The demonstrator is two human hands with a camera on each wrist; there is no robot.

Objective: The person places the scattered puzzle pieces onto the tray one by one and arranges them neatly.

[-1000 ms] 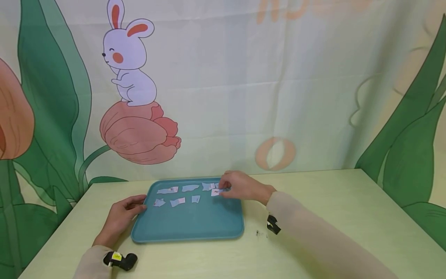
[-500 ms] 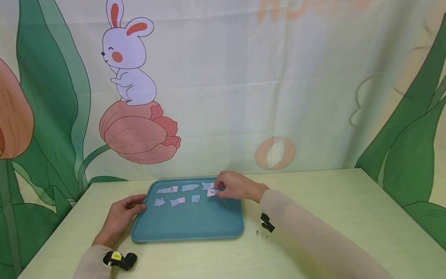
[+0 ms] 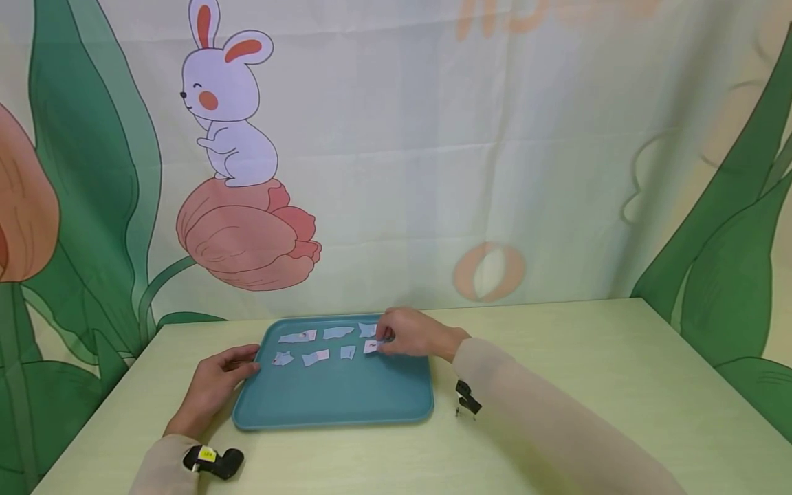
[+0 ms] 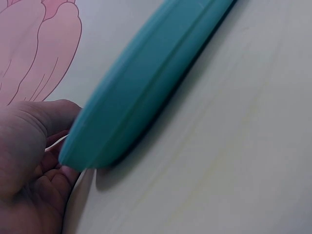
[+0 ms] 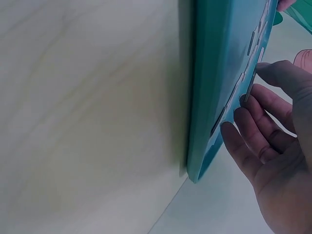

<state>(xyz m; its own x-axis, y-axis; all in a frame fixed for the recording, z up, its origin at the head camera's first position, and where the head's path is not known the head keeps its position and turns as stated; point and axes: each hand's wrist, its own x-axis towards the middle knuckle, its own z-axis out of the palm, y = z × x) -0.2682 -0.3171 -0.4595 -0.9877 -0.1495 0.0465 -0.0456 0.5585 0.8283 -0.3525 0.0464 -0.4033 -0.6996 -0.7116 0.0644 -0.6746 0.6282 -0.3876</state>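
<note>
My right hand (image 3: 411, 333) pinches a small torn paper piece (image 3: 371, 346) between thumb and fingertips, over the right part of the teal tray (image 3: 334, 405). In the right wrist view this paper (image 5: 251, 83) stands edge-on between thumb and fingers. Several other pale blue torn paper pieces lie on the tray in two rows, among them a long strip (image 3: 297, 337), a piece with a pink end (image 3: 315, 357) and a small one (image 3: 348, 353). My left hand (image 3: 213, 385) holds the tray's left edge, with its thumb at the rim (image 4: 78, 141) and fingers curled by it.
The tray rests on a pale yellow table (image 3: 557, 385). Small dark specks (image 3: 458, 412) lie right of the tray. Behind the table hangs a printed cloth with a rabbit (image 3: 235, 124) and flowers. Black wrist cameras (image 3: 213, 462) sit on both sleeves.
My right hand has moved a little left and slightly nearer along the tray, carrying the paper piece. The left hand and tray have stayed in place.
</note>
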